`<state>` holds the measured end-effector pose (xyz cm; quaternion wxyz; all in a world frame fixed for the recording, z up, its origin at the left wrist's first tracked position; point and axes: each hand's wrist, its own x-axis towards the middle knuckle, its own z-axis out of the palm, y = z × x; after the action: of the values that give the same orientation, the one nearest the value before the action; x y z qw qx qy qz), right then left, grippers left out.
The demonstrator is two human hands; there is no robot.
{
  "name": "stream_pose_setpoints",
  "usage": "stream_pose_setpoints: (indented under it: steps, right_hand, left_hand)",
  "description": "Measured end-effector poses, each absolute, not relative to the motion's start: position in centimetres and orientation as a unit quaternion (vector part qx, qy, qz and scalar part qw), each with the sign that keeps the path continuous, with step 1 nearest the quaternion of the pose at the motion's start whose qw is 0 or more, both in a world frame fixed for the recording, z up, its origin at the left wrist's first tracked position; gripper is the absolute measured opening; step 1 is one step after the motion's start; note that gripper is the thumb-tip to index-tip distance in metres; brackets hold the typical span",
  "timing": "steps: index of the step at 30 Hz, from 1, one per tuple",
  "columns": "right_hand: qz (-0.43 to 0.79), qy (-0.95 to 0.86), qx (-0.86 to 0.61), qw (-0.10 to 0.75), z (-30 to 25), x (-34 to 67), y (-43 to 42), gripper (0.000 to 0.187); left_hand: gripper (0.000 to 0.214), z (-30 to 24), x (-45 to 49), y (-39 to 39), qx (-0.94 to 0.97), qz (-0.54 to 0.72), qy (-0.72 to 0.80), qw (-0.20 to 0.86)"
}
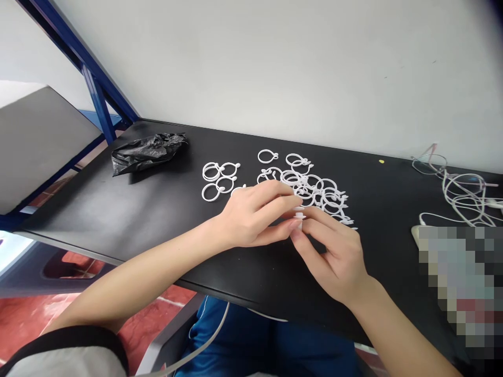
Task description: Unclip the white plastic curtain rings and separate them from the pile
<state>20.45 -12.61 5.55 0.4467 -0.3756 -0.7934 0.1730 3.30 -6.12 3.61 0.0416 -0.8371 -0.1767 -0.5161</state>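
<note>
A: Holding what, and where?

B: A small white piece, pinched narrowly between the fingertips of the left hand and the right hand, just on the near side of a pile of white rings. Thumb ends close together.

A: Best way to handle it from here?

B: Probably by steadying with the right and making any small turn or press with the left. Better to grip by the thicker stub than by a thin edge; squeeze too hard and perhaps bend or snap it. Keep low over the black surface, to save chasing any drop. Too much hidden behind fingers to tell the exact shape or fit.

A: Made of what?

B: By the look, smooth, stiff white plastic. Thin round hoops in the pile, overlapping and tangled, with little knobs or eyelets at the rims. Also a looser ring cluster to the left, and a lone ring toward the pale wall.

A: And farther off?

B: Crinkled, shiny black plastic bag at the left; thin white cables in loose loops at the right.
</note>
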Motion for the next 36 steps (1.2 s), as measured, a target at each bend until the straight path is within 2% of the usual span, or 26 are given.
stream_pose_setpoints:
  steps: [17,22,26,29,36]
  right_hand:
    - [0.143,-0.794,-0.377,0.455,5.87,20.34,-12.58,0.015]
    - [0.119,-0.778,-0.380,0.485,5.91,20.34,-12.70,0.012]
    - [0.122,-0.740,-0.378,0.543,5.57,20.55,-12.85,0.028]
    - [0.120,-0.735,-0.372,0.555,5.31,20.75,-12.89,0.040]
    - [0.114,-0.727,-0.382,0.559,5.04,20.79,-12.90,0.039]
  left_hand:
    - [0.013,4.11,3.20,-6.20,-0.840,-0.519,-0.138,0.074]
    - [0.013,4.31,3.14,-6.26,-0.842,-0.518,-0.132,0.068]
    - [0.014,4.33,3.12,-6.19,-0.841,-0.522,-0.128,0.067]
    - [0.014,4.29,3.12,-6.16,-0.840,-0.526,-0.114,0.062]
    - [0.019,4.43,2.92,-6.32,-0.851,-0.505,-0.123,0.067]
